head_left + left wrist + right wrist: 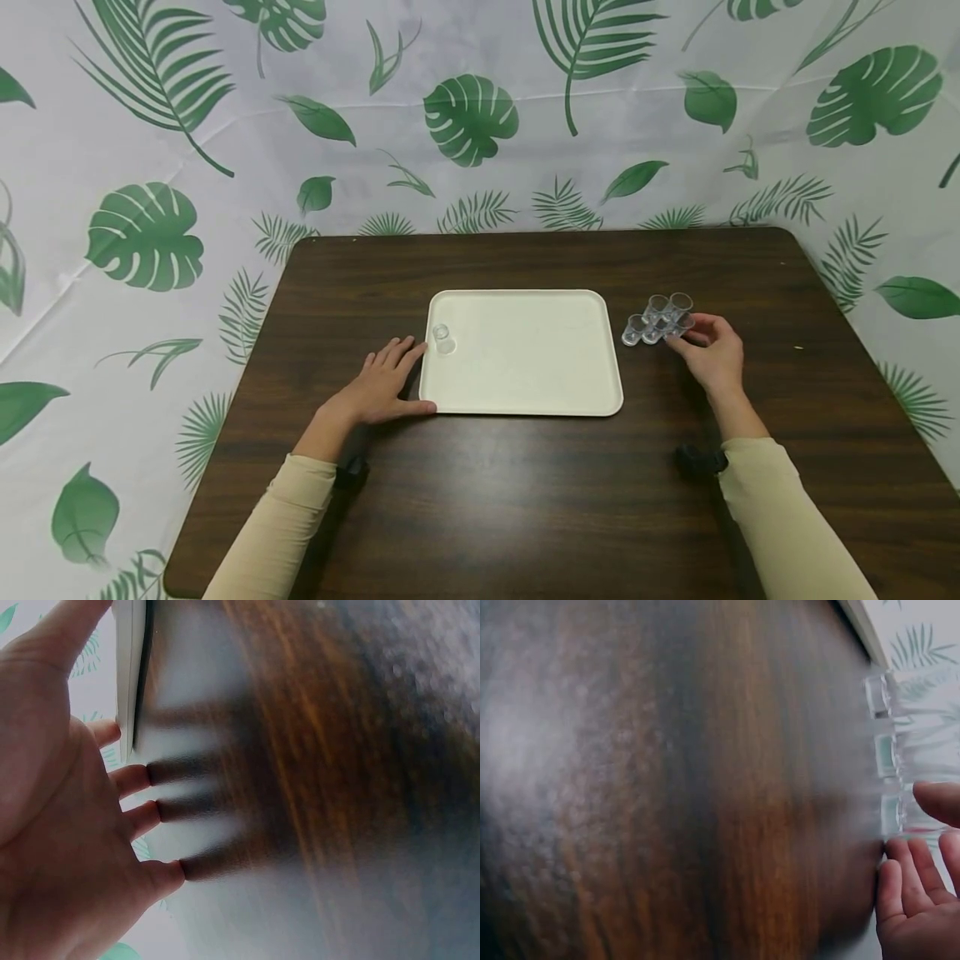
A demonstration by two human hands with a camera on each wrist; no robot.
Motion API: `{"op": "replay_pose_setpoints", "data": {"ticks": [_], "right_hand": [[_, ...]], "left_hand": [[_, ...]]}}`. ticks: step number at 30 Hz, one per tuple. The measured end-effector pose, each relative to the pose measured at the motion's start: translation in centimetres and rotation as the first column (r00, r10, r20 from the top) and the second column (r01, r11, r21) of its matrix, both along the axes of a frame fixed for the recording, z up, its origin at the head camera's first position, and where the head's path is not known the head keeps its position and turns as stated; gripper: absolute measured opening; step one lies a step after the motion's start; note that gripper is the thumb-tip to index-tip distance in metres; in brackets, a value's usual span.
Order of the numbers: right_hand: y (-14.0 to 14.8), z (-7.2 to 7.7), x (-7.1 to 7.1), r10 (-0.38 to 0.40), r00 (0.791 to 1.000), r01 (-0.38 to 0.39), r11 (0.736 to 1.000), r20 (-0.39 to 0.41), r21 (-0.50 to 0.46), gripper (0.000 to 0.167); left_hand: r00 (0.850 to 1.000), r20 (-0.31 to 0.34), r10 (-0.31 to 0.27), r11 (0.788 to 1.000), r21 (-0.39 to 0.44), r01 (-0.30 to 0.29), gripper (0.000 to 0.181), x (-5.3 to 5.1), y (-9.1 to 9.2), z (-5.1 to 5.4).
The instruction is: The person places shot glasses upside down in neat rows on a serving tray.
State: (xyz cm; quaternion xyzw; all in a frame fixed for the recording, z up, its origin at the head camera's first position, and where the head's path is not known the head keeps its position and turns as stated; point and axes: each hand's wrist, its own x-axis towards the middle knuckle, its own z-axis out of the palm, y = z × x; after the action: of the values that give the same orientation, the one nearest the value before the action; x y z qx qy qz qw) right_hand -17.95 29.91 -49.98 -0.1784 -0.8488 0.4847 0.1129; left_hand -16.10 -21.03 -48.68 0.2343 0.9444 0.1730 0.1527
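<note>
A cream tray (pixel 525 354) lies on the table, and a small clear cup (pixel 441 332) stands near its left edge. Fingers spread, my left hand (pixel 382 385) rests on the table with its thumb and index finger against the tray's left side. In the left wrist view, the left fingertips (pixel 171 876) touch the dark wood. To the right of the tray, several small clear cups (pixel 656 310) stand close together. My right hand (pixel 714 352) pinches the nearest right-hand cup (pixel 685 322) of that group between thumb and fingers. The right wrist view shows this cup (pixel 891 815) at table level.
The dark wooden table (pixel 510 500) has rounded corners and reaches back to a white cloth (pixel 495 200) printed with green leaves. Dark wrist straps (pixel 701 460) sit below the beige sleeves (pixel 795 517).
</note>
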Motion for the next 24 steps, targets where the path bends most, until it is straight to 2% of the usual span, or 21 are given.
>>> {"op": "replay_pose_setpoints", "data": {"ticks": [11,24], "right_hand": [[0.13,-0.84,-0.46,-0.024,0.998,0.025,0.999,-0.054,0.019,0.043],[0.18,-0.93,-0.23,-0.001,0.999,0.002,1.0,-0.054,0.02,0.042]], "left_hand": [[1.0,0.005,-0.002,1.0,-0.005,0.002,0.107,-0.06,-0.03,-0.12],[1.0,0.012,0.0,1.0,0.005,0.0,0.106,0.03,-0.04,0.1]]}}
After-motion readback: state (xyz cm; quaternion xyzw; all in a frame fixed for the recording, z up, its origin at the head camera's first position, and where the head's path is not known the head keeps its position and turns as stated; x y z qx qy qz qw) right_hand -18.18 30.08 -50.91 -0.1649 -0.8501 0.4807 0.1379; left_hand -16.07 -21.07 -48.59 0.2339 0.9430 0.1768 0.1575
